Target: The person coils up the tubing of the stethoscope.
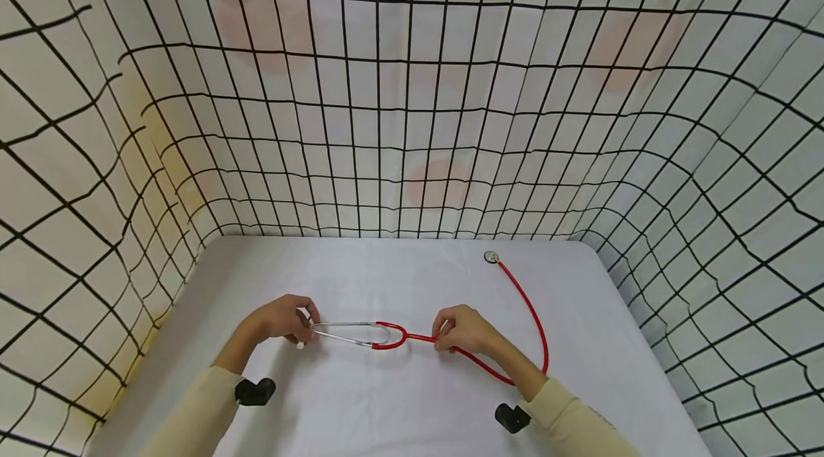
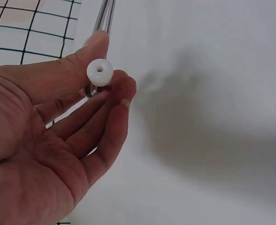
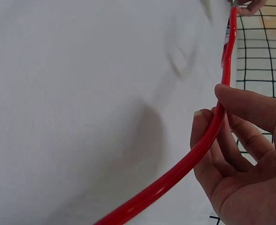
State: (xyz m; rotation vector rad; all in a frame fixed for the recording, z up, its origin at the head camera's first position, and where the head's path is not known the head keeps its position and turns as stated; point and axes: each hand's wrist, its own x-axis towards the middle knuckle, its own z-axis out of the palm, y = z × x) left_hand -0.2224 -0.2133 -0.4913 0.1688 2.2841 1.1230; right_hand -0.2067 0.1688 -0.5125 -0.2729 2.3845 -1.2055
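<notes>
A stethoscope with red tubing (image 1: 539, 332) stretches between the two hands. The left hand (image 1: 286, 317) pinches its metal ear tubes (image 1: 347, 337) near the earpiece end. In the left wrist view a white ear tip (image 2: 99, 71) shows beside the thumb. Between thumb and fingers the right hand (image 1: 466, 330) pinches the red tube just past the Y-shaped fork (image 1: 400, 337). From there the tube curves right and back to the round chest piece (image 1: 491, 257), which lies on the table near its far edge.
A white cloth covers the table (image 1: 386, 414). Black wire grid panels (image 1: 412, 110) stand along the back and both sides, with white sheeting behind them. A small black camera (image 1: 255, 392) sits at the left wrist and another black camera (image 1: 512, 418) at the right.
</notes>
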